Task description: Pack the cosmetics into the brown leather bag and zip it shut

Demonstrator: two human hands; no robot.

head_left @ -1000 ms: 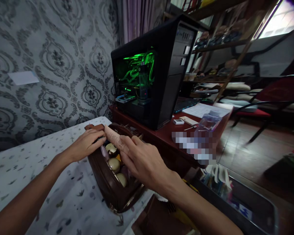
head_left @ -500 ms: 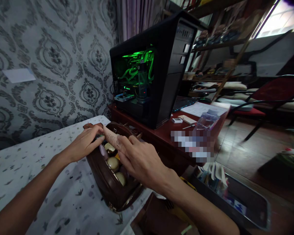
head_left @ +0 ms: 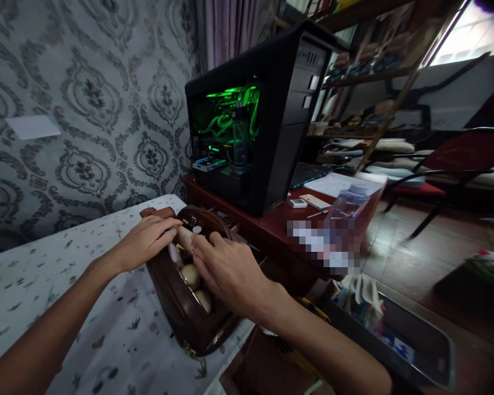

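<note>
With its fingers closed around a pale, patterned cylinder [head_left: 185, 238], the person's right hand [head_left: 230, 269] is holding the piece slantwise over the open mouth of a brown bag [head_left: 168, 304]. The left hand [head_left: 148, 238] is resting on the bag's far end, its fingertips meeting the cylinder's tip; whether it is gripping anything cannot be told. Two pale-gold round items [head_left: 190, 276] are showing inside. The bag is sitting along the right edge of a patterned cloth [head_left: 127, 334], near its far corner.
</note>
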